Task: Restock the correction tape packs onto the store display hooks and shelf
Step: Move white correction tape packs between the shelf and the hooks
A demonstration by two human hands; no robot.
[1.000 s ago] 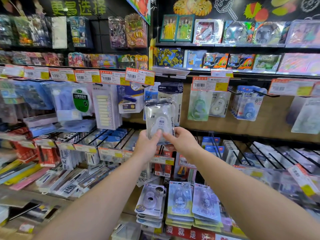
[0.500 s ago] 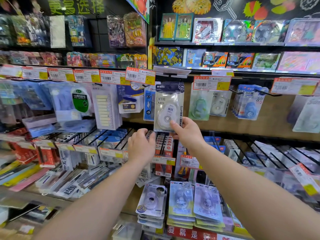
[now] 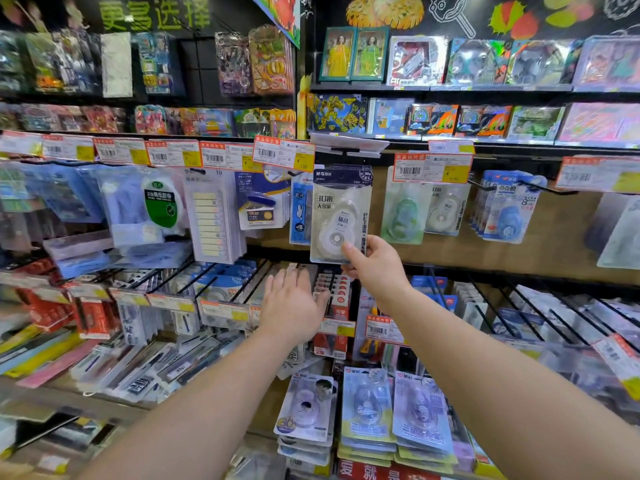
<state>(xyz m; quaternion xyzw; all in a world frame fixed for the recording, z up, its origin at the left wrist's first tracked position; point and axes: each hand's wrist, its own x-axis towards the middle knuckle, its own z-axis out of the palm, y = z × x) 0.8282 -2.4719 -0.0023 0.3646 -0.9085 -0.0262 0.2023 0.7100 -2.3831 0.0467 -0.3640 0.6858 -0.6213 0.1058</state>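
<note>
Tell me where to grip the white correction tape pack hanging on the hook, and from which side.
Pinch the flat card edge at the pack's lower right corner, coming from below and the right, as the right hand does now. The pack hangs upright; its bulging blister fills the middle, and blue packs crowd its left side.

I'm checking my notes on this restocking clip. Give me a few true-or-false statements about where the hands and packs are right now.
1. The right hand pinches the white tape pack at its lower corner. True.
2. The left hand also holds that pack. False: it is open, below the pack, holding nothing.
3. The pack's top sits beside a yellow price tag. True.
4. A blue pack hangs left of the white one. False: it hangs to the right.
5. More packs lie stacked on the shelf below. True.
</note>
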